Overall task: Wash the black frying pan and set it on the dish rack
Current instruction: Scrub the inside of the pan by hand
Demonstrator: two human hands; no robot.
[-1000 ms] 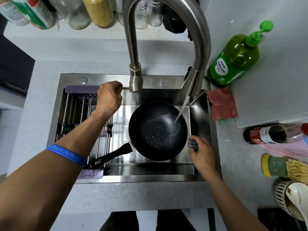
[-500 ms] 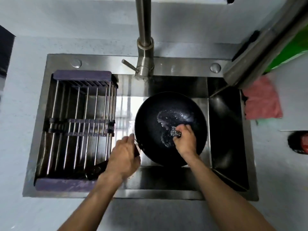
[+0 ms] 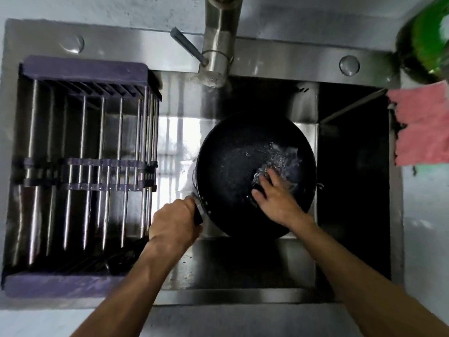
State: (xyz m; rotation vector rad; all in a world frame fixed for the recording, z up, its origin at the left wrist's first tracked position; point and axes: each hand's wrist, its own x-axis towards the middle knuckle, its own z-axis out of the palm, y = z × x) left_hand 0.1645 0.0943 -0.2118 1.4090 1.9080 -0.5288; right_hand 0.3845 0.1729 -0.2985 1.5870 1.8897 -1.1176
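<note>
On the left, a dish rack of shiny metal bars with purple ends [image 3: 80, 166] sits in the steel sink [image 3: 267, 54]. Next to it, the left hand [image 3: 173, 222] has its grip clenched tight round the black handle [image 3: 198, 216] of the round black frying pan [image 3: 233, 171]. The pan sits in the middle of the sink. Inside it, the right hand [image 3: 277, 198] presses a silver metal scrubber [image 3: 261, 173] with its fingers on top. A pink cloth [image 3: 422, 127] lies on the desk, far right.
</note>
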